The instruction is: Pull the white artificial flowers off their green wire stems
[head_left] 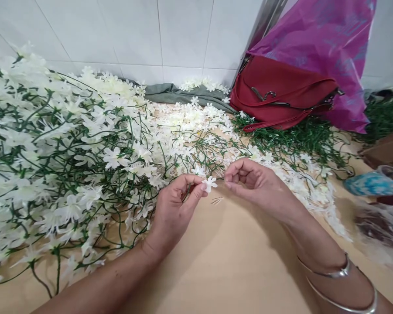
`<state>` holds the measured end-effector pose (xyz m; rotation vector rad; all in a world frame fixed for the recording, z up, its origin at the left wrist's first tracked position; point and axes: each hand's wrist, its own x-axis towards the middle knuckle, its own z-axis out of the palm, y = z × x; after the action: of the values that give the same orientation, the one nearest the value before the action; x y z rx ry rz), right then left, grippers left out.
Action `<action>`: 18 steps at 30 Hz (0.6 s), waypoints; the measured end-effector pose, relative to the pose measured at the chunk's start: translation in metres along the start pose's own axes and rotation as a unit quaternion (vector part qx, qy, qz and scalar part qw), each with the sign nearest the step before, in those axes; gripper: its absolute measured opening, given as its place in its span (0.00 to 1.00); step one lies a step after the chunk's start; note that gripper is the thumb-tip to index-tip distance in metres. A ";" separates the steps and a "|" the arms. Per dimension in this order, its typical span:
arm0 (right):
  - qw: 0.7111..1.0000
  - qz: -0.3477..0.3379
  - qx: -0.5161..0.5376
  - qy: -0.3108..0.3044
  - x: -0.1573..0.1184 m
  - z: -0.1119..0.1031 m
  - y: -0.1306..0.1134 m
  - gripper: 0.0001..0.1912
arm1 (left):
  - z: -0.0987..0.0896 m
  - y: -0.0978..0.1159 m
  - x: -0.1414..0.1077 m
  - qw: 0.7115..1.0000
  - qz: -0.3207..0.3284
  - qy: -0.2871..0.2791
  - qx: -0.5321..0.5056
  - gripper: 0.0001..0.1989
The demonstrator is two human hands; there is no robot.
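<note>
My left hand (172,209) pinches a small white artificial flower (210,184) between thumb and index finger, its petals facing up. To its right, my right hand (260,187) is closed in a pinch, thumb against fingertips, a short gap from the petals. Whatever lies between those fingertips is too small to make out, though a thin dark line shows just left of them. Below the flower, a few thin pale pieces (217,200) lie on the table (209,266). A large heap of white artificial flowers (114,158) on green stems rises beside my left hand.
Loose white petals (196,114) spread over the back of the table. A red handbag (281,87) and a purple plastic bag (333,48) stand at the back right, by green artificial foliage (301,137). A blue-and-white item (369,184) and a clear plastic bag (382,226) lie at right.
</note>
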<state>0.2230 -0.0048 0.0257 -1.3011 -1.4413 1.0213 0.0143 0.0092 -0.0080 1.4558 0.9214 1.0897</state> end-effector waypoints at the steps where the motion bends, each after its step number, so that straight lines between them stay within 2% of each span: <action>1: 1.000 -0.008 -0.010 0.022 0.001 -0.003 0.002 0.09 | 0.000 0.000 0.000 1.000 -0.002 -0.001 0.001 0.05; 4: 0.983 -0.041 -0.102 0.148 0.004 -0.015 0.007 0.04 | 0.000 0.002 -0.001 1.000 -0.004 -0.001 0.017 0.04; 6: 0.945 -0.075 -0.222 0.229 0.006 -0.023 0.011 0.06 | -0.001 0.003 -0.002 0.999 -0.006 0.003 0.034 0.05; 7: 0.924 -0.093 -0.280 0.245 0.006 -0.027 0.012 0.08 | 0.000 0.004 -0.003 0.999 -0.008 0.002 0.040 0.05; 9: 0.903 -0.116 -0.355 0.214 0.006 -0.032 0.016 0.08 | 0.000 0.004 -0.004 0.999 -0.015 -0.008 0.041 0.06; 13: 0.897 -0.102 -0.420 0.091 0.004 -0.031 0.024 0.08 | 0.002 0.004 -0.004 0.999 -0.031 -0.031 0.016 0.07; 15: 0.883 -0.094 -0.456 0.064 0.003 -0.029 0.026 0.08 | 0.002 0.005 -0.003 0.999 -0.028 -0.039 0.010 0.07; 18: 0.868 -0.091 -0.485 0.064 0.004 -0.028 0.026 0.09 | 0.001 0.008 -0.003 0.999 -0.015 -0.047 -0.024 0.06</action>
<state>0.2567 0.0022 0.0079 -1.8088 -2.0146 0.0018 0.0142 0.0053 -0.0008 1.4368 0.8440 1.0060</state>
